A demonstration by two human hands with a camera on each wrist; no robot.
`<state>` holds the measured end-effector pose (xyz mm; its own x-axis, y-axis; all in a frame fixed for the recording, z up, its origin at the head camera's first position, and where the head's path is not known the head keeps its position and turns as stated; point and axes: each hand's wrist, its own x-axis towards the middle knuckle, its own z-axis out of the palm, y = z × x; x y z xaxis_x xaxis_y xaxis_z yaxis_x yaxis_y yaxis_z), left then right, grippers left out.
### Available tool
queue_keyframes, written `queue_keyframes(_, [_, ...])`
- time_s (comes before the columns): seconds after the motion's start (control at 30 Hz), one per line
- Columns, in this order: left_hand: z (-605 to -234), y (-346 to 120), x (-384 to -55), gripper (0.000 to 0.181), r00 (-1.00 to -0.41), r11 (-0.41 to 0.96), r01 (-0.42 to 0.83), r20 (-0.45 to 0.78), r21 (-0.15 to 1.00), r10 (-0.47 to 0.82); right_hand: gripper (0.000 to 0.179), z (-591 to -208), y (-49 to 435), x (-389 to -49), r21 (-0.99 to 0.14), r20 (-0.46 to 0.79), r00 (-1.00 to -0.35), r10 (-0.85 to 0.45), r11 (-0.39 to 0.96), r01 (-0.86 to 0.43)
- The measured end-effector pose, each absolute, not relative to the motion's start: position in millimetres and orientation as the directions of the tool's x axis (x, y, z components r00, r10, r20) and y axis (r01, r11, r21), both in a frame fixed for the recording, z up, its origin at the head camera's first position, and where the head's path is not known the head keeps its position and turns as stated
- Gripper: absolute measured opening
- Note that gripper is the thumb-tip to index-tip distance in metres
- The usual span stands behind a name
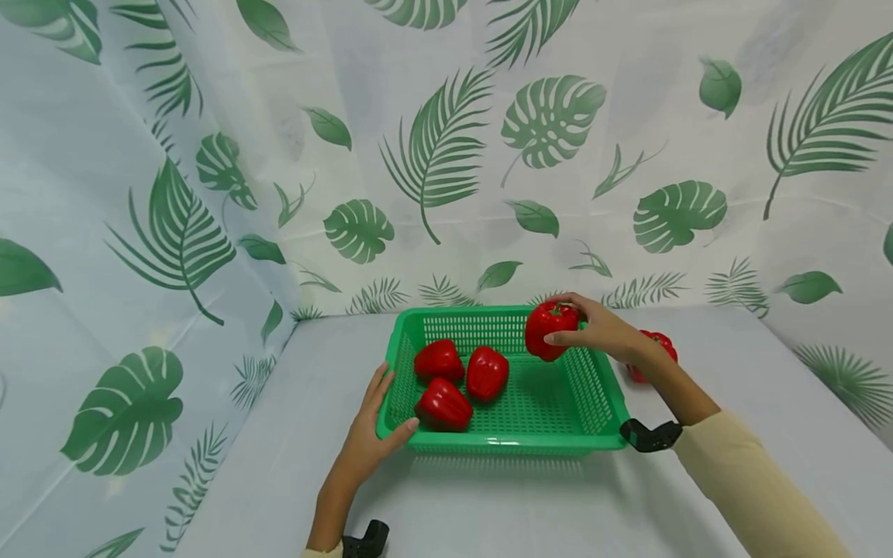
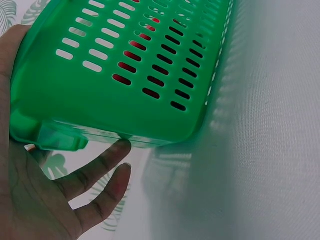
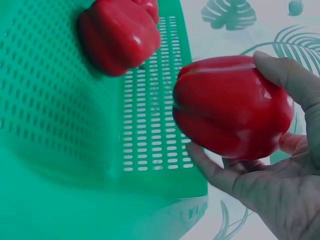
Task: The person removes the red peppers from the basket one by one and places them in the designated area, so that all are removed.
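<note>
In the head view a green plastic basket (image 1: 498, 442) with slotted walls stands on the table. Three red bell peppers lie inside on its left: an upper one (image 1: 439, 361), a front one (image 1: 443, 404) and an inner one (image 1: 487, 374). My right hand (image 1: 593, 329) holds another red bell pepper (image 1: 546, 333) over the basket's right back part, thumb on one side and fingers round the other. At the front left corner my left hand (image 1: 373, 422) rests spread against the basket, its thumb at the rim and its fingers (image 2: 107, 157) extended along the outer side.
One more red bell pepper (image 1: 659, 341) sits on the white table (image 1: 279, 465) to the right of the basket, partly hidden by my right forearm. Leaf-printed cloth (image 1: 432, 155) hangs behind and at both sides.
</note>
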<state>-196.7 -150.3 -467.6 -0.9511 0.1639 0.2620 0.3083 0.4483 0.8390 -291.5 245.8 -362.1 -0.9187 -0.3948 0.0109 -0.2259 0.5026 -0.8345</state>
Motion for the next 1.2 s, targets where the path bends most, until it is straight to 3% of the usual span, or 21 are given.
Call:
queue_keyframes(0.2, [-466.1,-150.5,-195.4,0.081,-0.952,0.446,0.306,0.259,0.841,0.165,0.079,-363.3,248.4,-290.4,-0.844,0.023,-0.932,-0.363,0.493,-0.213])
queue_keyframes(0.47, [-466.9,-150.3,-195.7,0.08,-0.952,0.439,0.305,0.259,0.845,0.164,0.075,-364.5,251.4,-287.6,-0.831,0.049,-0.939,-0.339,0.508,-0.227])
queue_keyframes(0.7, [-468.3,-150.2,-197.0,0.08,-0.952,0.439,0.306,0.263,0.845,0.157,0.076,-363.4,256.1,-286.4,-0.878,0.048,-0.942,-0.332,0.436,-0.198])
queue_keyframes(0.97, [-469.1,-149.8,-196.4,0.08,-0.952,0.43,0.305,0.263,0.85,0.156,0.077,-358.2,265.9,-286.2,-0.923,0.063,-0.963,-0.261,0.351,-0.155])
queue_keyframes(1.2, [-468.8,-150.1,-197.1,0.08,-0.949,0.425,0.314,0.269,0.849,0.164,0.081,-357.1,279.2,-282.1,-0.917,0.1,-0.981,-0.168,0.367,-0.157])
